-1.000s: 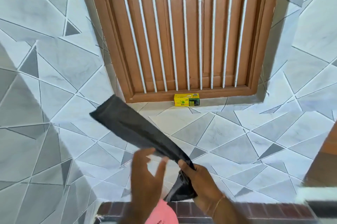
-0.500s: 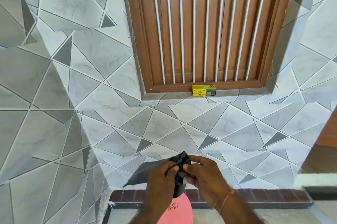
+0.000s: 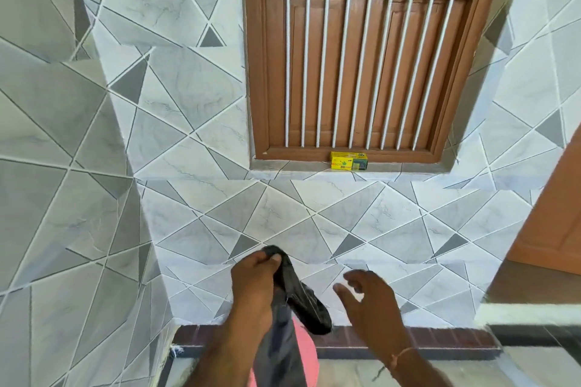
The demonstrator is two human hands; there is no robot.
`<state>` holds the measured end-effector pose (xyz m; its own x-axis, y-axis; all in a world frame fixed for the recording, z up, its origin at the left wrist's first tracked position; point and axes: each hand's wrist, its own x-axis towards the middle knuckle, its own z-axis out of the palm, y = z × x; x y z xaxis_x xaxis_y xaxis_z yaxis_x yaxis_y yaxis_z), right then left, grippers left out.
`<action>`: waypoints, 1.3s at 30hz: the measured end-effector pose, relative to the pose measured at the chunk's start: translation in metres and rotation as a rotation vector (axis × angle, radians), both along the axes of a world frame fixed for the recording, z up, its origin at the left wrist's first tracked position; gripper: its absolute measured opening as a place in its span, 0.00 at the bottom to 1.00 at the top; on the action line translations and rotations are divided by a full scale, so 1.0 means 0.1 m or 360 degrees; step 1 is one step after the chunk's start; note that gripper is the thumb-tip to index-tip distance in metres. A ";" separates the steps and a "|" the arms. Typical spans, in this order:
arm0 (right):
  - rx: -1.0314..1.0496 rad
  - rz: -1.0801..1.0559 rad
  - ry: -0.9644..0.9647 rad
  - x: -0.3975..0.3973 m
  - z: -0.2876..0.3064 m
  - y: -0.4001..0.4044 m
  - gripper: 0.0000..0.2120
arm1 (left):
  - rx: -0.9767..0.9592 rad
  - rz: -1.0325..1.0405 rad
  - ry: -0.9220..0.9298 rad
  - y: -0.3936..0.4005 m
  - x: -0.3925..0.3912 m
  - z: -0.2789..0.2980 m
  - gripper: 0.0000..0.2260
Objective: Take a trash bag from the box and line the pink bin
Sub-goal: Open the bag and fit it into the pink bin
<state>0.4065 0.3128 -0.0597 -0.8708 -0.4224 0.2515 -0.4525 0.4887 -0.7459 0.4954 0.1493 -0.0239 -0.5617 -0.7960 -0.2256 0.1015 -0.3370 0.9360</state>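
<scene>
A dark grey trash bag [image 3: 303, 295] hangs folded from my left hand [image 3: 256, 286], which pinches its top end between thumb and fingers. My right hand [image 3: 367, 301] hovers just to the right of the bag, fingers spread, touching nothing. Below the bag a part of the pink bin [image 3: 306, 352] shows between my forearms; most of it is hidden by the bag and my left arm. The small yellow trash bag box [image 3: 349, 161] rests on the sill of the wooden barred window, far above my hands.
A grey and white tiled wall [image 3: 314, 213] faces me, with a tiled corner jutting out at the left [image 3: 78, 198]. A brown window frame [image 3: 355, 56] sits above. An orange-brown door [image 3: 550, 229] stands at the right. A dark brick skirting [image 3: 440, 338] runs along the floor.
My right hand has let go of the bag and moved off to the right. The bag now hangs down from my left hand alone. The view has tilted upward.
</scene>
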 end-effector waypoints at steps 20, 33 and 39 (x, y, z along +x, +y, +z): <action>-0.0538 0.0705 -0.0953 0.02 0.41 -0.12 0.04 | -0.0364 -0.0019 -0.0081 0.43 -0.18 0.18 0.15; -0.0880 0.0284 -0.1082 -0.22 0.31 -0.15 0.07 | -0.0429 -0.0494 -0.0217 0.61 -0.05 0.16 0.04; -0.0839 0.0255 -0.1018 -0.26 0.28 -0.11 0.08 | -0.0558 -0.0220 -0.0324 0.50 -0.09 0.09 0.08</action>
<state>0.3808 0.3016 -0.0322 -0.8521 -0.5185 -0.0708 0.1005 -0.0294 -0.9945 0.4862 0.1991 -0.0146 -0.6406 -0.7644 -0.0722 -0.1212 0.0078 0.9926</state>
